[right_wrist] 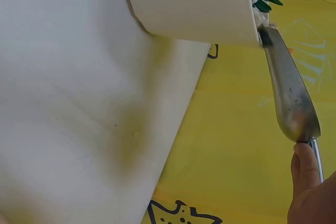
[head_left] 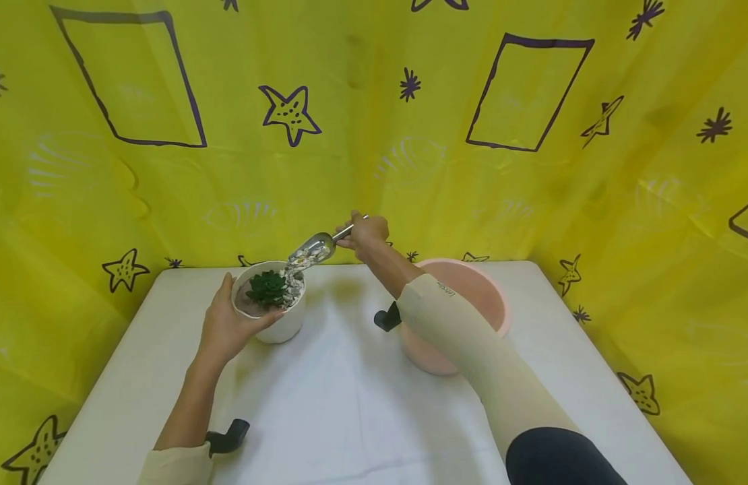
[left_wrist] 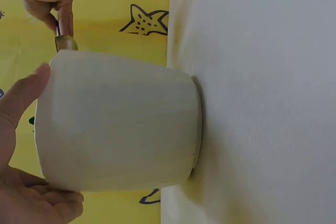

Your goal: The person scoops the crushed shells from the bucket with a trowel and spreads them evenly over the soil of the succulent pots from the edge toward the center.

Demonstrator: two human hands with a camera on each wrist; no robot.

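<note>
A white plant pot [head_left: 282,328] stands on the table toward the far left, with a green succulent [head_left: 267,289] in it. White pebbles [head_left: 294,285] lie on the right side of the soil. My left hand [head_left: 225,323] holds the pot from the left, thumb near the rim and fingers around its side [left_wrist: 121,124]. My right hand [head_left: 369,234] grips the handle of a metal scoop [head_left: 323,245], which tilts down to the left and carries pebbles. The scoop's tip [right_wrist: 269,38] is at the pot's rim. The pot hides part of the scoop in the left wrist view.
A pink basin [head_left: 498,296] stands on the right of the table, partly behind my right forearm; its contents are hidden. White cloth [head_left: 344,404] covers the table. A yellow patterned curtain [head_left: 350,168] hangs close behind the table's back edge and along both sides.
</note>
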